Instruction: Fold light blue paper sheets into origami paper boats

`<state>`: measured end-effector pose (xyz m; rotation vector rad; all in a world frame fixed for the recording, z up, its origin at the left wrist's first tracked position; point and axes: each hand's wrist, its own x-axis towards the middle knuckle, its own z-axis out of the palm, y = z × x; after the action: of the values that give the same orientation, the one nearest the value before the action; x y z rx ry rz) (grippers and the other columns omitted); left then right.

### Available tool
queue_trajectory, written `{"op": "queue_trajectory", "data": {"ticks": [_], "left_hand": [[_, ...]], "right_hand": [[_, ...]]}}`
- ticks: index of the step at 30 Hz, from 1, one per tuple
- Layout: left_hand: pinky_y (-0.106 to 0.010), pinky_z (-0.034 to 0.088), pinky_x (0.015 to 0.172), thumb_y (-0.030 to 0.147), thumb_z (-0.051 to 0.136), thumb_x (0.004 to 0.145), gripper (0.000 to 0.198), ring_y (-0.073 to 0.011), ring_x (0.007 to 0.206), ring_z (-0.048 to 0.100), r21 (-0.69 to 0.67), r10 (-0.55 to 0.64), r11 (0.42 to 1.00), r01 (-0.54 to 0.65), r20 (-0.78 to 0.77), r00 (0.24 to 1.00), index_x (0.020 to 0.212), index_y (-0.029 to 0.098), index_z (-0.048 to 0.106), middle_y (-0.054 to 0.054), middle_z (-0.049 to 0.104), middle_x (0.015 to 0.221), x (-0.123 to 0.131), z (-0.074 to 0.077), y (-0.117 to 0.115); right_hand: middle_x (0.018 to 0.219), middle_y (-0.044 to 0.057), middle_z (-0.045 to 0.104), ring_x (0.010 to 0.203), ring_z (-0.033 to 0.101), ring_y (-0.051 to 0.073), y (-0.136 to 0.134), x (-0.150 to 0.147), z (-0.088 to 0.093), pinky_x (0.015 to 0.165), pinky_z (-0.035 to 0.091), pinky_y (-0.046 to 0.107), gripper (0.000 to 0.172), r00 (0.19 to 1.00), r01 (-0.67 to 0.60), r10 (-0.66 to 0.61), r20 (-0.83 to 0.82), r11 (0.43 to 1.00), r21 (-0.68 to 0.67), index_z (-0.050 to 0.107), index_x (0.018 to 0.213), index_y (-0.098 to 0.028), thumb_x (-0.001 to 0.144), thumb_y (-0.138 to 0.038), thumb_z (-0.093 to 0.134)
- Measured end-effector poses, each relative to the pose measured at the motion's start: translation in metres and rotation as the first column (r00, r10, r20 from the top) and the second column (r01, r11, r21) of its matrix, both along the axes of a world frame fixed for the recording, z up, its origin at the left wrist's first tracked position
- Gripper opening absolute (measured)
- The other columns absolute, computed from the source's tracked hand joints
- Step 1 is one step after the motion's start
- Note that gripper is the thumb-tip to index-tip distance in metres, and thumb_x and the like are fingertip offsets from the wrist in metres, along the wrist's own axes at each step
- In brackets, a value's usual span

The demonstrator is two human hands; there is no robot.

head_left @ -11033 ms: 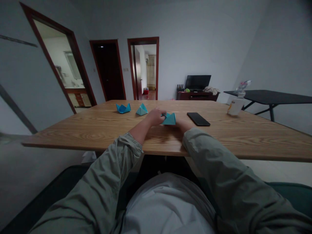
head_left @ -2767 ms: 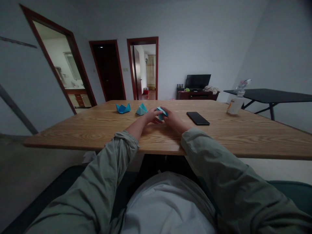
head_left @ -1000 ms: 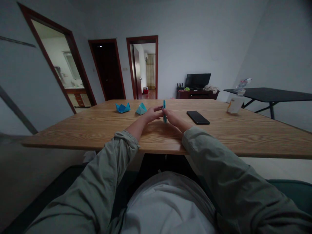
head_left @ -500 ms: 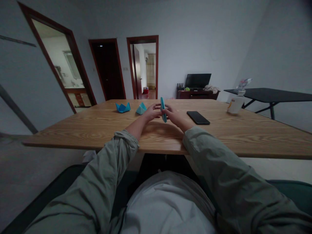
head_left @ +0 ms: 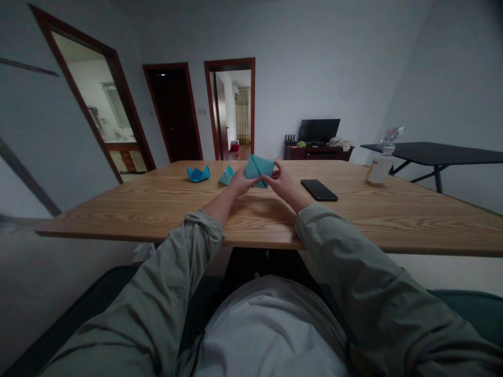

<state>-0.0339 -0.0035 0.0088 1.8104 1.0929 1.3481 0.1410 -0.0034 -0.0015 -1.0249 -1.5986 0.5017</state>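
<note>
Since its edges were narrowly pinched between the left hand [head_left: 242,183] and the right hand [head_left: 282,181], the creased teal origami paper [head_left: 258,170] stood raised above the wooden table [head_left: 157,209], its folds turned toward the person, between a small paper pyramid [head_left: 227,177] and a black smartphone [head_left: 319,189].

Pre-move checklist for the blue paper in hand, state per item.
1. Blue paper held by both hands: ok, left hand and right hand grip its lower edges.
2. Paper lifted off the table: ok.
3. Phone apart from right hand: ok.
4. Folded paper boat and folded paper pyramid apart from left hand: ok, though the pyramid sits close.
5. Paper free of tears: cannot tell, too small to see.
</note>
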Motion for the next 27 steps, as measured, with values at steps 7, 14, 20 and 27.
{"op": "queue_trajectory", "data": {"ticks": [7,14,20,27], "left_hand": [[-0.024,0.048,0.049,0.027,0.069,0.078,0.032,-0.0106,0.053,0.057,0.004,0.037,0.999,-0.037,0.005,0.999,0.106,0.016,0.058,-0.005,0.065,0.085,-0.001,-0.006,0.009],[-0.027,0.05,0.058,0.024,0.064,0.08,0.028,-0.0127,0.057,0.059,0.032,0.0,0.999,0.004,-0.117,0.993,0.107,0.016,0.061,-0.006,0.067,0.084,0.0,-0.007,0.005],[-0.028,0.052,0.083,0.013,0.068,0.069,0.062,-0.0179,0.092,0.064,0.142,-0.213,0.961,0.236,-0.16,0.964,0.13,0.016,0.058,-0.009,0.068,0.114,0.01,-0.009,0.001],[-0.031,0.048,0.096,0.009,0.074,0.058,0.094,-0.0231,0.115,0.059,0.087,-0.282,0.95,0.299,-0.164,0.945,0.146,0.019,0.045,-0.014,0.052,0.143,0.015,-0.01,-0.008]], "right_hand": [[0.088,0.006,0.07,0.076,0.064,0.018,-0.005,-0.001,-0.001,0.071,0.053,0.03,0.034,0.994,-0.022,0.007,0.112,0.991,0.133,0.063,0.103,-0.016,0.077,-0.037,0.068],[0.098,0.007,0.071,0.081,0.066,0.018,-0.015,-0.004,0.0,0.075,0.052,0.03,0.027,0.973,-0.125,0.096,0.209,0.984,0.131,0.066,0.101,-0.017,0.085,-0.037,0.061],[0.093,0.009,0.073,0.084,0.065,0.021,-0.018,-0.003,0.003,0.081,0.05,0.034,0.029,0.952,-0.073,0.038,0.304,0.992,0.107,0.07,0.096,-0.014,0.09,-0.037,0.053],[0.089,0.009,0.071,0.081,0.063,0.021,-0.014,-0.002,0.0,0.077,0.049,0.031,0.038,0.964,-0.042,0.017,0.264,0.995,0.087,0.067,0.095,-0.015,0.09,-0.05,0.052]]}}
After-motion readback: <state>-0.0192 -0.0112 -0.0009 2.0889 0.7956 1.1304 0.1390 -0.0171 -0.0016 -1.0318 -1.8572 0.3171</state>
